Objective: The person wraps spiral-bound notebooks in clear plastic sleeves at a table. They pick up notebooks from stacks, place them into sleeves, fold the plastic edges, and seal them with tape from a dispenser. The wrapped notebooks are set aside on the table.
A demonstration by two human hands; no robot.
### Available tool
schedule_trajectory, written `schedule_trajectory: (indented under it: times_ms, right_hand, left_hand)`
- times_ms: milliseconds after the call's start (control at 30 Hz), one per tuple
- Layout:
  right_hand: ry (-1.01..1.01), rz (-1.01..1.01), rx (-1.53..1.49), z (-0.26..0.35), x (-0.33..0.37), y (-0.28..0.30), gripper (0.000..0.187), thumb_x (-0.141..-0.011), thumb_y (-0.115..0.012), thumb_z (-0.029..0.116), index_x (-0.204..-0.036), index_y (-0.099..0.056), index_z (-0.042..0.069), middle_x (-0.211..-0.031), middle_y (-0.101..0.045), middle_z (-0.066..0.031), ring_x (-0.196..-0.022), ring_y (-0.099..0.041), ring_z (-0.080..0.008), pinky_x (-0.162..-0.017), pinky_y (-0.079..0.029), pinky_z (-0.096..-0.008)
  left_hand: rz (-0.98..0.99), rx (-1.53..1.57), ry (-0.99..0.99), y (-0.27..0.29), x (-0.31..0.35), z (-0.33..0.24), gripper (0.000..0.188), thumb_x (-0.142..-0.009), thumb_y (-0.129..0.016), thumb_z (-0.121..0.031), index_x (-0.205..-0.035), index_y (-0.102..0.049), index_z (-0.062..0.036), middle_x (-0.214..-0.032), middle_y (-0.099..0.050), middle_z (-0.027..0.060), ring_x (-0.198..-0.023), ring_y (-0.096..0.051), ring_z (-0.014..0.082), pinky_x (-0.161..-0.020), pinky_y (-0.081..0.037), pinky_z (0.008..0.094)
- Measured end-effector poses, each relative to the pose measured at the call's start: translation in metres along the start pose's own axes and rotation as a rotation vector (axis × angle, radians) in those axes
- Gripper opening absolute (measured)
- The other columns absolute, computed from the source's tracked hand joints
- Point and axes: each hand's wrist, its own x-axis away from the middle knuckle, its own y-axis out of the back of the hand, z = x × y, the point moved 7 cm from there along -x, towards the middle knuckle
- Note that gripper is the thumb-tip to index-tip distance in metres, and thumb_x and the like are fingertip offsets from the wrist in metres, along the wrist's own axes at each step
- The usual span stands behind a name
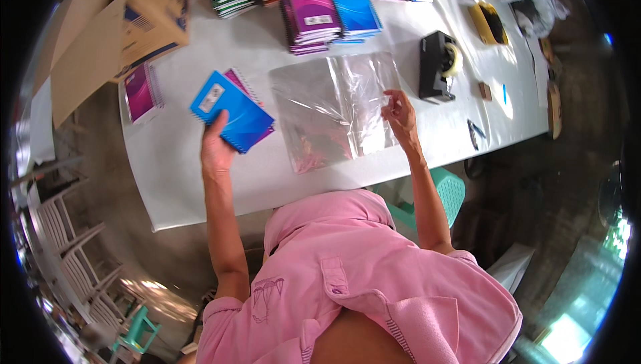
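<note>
**Notebooks held beside an empty plastic bag**

Head view: A white counter [200, 184] is seen from above, with the person's pink shirt [360, 284] filling the lower part of the picture. The left hand [217, 147] is closed around the lower edge of a blue spiral notebook [230, 112], under which a second notebook with a pink cover [239, 78] is partly seen; both are held up just above the counter, to the left of a clear plastic bag [337, 107]. The bag lies flat on the counter, and its right edge is pinched between the fingers of the right hand [400, 114]. Nothing is seen inside the bag; the coloured patch near its lower left corner cannot be told apart from a reflection or a print.

As far as it can be judged, the bagging is at an early point: the notebooks are gathered in hand, the bag is laid out and gripped at its edge, but nothing has been put in and no tape has been pulled. A black tape dispenser [437, 67] stands just right of the bag. Stacks of purple and blue notebooks [330, 17] are lined up at the far edge, one more pink notebook [140, 92] lies to the left, and a cardboard box [150, 20] rests at the far left corner.
</note>
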Motion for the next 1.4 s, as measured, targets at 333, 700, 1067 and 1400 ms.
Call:
schedule_trajectory:
  times_ms: [333, 700, 1067, 1400]
  right_hand:
    - [0.104, -0.202, 0.297, -0.006, 0.003, 0.037, 0.070, -0.077, -0.077, 0.010, -0.138, -0.043, 0.012, -0.130, -0.045, -0.0179, -0.103, -0.057, -0.0279, -0.084, -0.051, -0.0381]
    - [-0.143, -0.581, -0.125, -0.051, 0.021, 0.125, 0.062, -0.078, -0.079, 0.019, -0.126, -0.048, -0.004, -0.106, -0.056, -0.0115, -0.090, -0.055, -0.0167, -0.077, -0.047, -0.0303]
    - [-0.145, -0.836, 0.403, -0.068, 0.019, 0.138, 0.071, -0.078, -0.079, 0.027, -0.123, -0.040, -0.011, -0.109, -0.047, -0.0229, -0.097, -0.049, -0.0301, -0.087, -0.040, -0.0438]
    - [-0.165, -0.313, -0.393, -0.075, -0.026, 0.068, 0.046, -0.081, -0.068, 0.000, -0.119, -0.041, -0.001, -0.093, -0.063, -0.0139, -0.087, -0.063, -0.0189, -0.071, -0.052, -0.0291]
  left_hand:
    - [0.218, -0.169, 0.443, -0.118, -0.039, 0.159, 0.054, -0.081, -0.075, -0.016, -0.129, -0.051, -0.0054, -0.121, -0.059, 0.0077, -0.109, -0.058, 0.0217, -0.094, -0.048, 0.0402]
    - [0.258, -0.326, 0.516, -0.085, -0.071, 0.204, 0.048, -0.083, -0.072, -0.015, -0.125, -0.054, -0.0033, -0.117, -0.062, 0.0090, -0.105, -0.062, 0.0210, -0.093, -0.051, 0.0386]
    - [0.312, -0.395, 0.483, -0.159, -0.103, 0.258, 0.047, -0.082, -0.073, -0.020, -0.123, -0.056, -0.0034, -0.116, -0.063, 0.0089, -0.103, -0.062, 0.0195, -0.092, -0.051, 0.0364]
    - [0.349, -0.504, 0.582, -0.135, -0.078, 0.245, 0.051, -0.081, -0.074, -0.019, -0.125, -0.055, -0.0026, -0.119, -0.062, 0.0091, -0.106, -0.060, 0.0201, -0.093, -0.050, 0.0377]
